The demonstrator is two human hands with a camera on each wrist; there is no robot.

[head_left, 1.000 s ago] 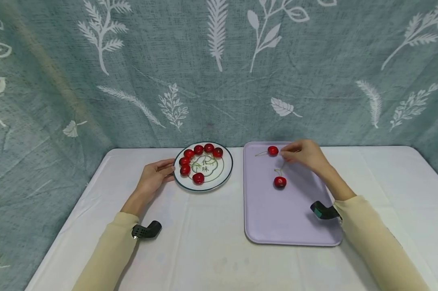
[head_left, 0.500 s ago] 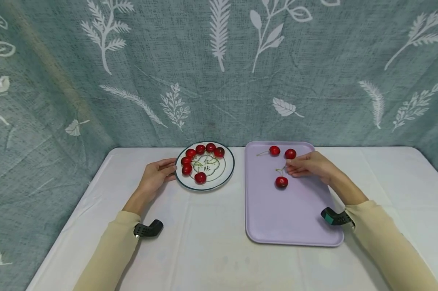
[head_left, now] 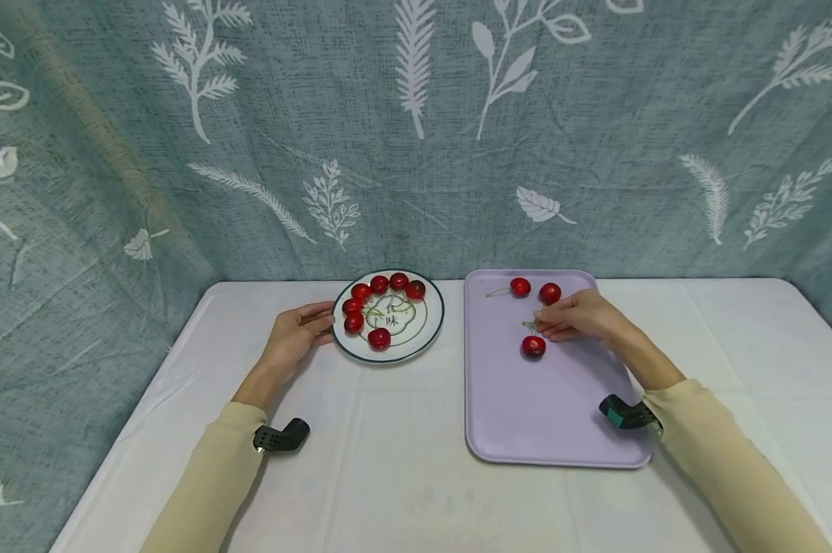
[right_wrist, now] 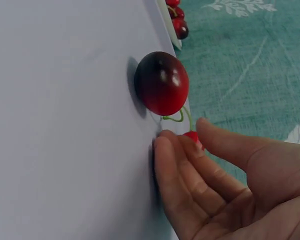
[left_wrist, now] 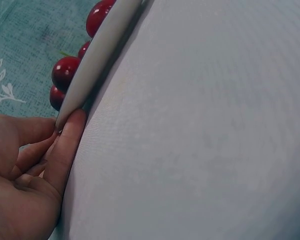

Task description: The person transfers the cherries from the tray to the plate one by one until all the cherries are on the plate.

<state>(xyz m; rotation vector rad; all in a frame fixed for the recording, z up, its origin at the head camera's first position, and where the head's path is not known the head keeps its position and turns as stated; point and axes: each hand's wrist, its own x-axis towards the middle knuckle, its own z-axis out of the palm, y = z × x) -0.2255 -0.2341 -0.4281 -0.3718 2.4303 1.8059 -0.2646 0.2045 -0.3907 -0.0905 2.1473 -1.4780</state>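
Note:
My left hand (head_left: 294, 334) holds the left rim of a white plate (head_left: 421, 332) with a dark blue edge, pinching it between thumb and fingers in the left wrist view. Several red cherries (head_left: 379, 339) curve around the left and back of the plate. My right hand (head_left: 578, 316) is low over the lilac tray (head_left: 554, 415), beside the green stem of the nearest cherry (head_left: 533, 348). In the right wrist view its thumb and fingers are parted near that stem (right_wrist: 180, 117), with the dark red cherry (right_wrist: 161, 83) just beyond the fingertips.
Two more cherries lie at the tray's back, one with its stem pointing left (head_left: 520, 287) and another (head_left: 550, 293) close to my right fingers. A white cloth (head_left: 388, 445) covers the table. Behind it hangs a green leaf-patterned curtain (head_left: 374, 184).
My right hand has come forward from the tray's back, uncovering a cherry there, then shifted slightly left to the front cherry's stem. My left hand stays on the plate.

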